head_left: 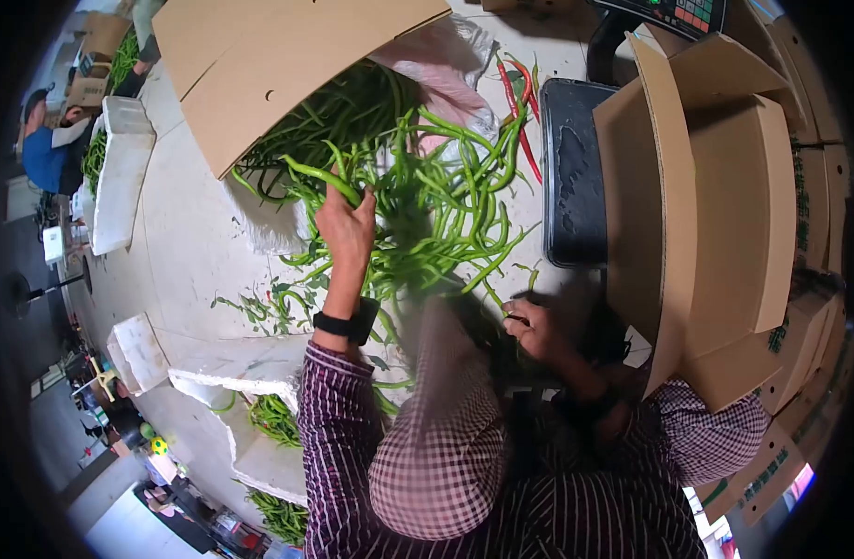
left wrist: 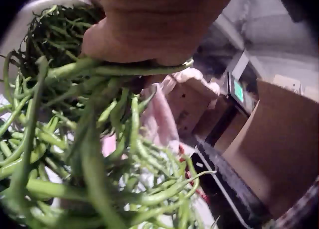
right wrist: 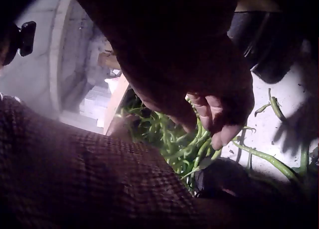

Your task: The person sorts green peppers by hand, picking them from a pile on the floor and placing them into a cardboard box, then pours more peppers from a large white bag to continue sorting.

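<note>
Long green peppers (head_left: 455, 210) lie in a loose heap on a pale surface, spilling from the mouth of a carton (head_left: 297, 56). My left hand (head_left: 346, 233) holds several green peppers above the heap's left side; in the left wrist view the fingers of this hand (left wrist: 154, 30) curl over peppers (left wrist: 94, 154) that hang down. Lower right of the heap, my right hand (head_left: 539, 335) has its fingers curled, with a thin green pepper (head_left: 490, 293) at the fingertips. In the right wrist view this hand (right wrist: 199, 89) is in shadow, its fingertips against a pepper (right wrist: 269, 161).
Red peppers (head_left: 528, 140) lie beside a black scale platform (head_left: 576, 172). An open carton (head_left: 725, 224) stands at the right. White foam boxes (head_left: 250, 359) with green peppers are at the lower left. Another person (head_left: 50, 154) is at the far left.
</note>
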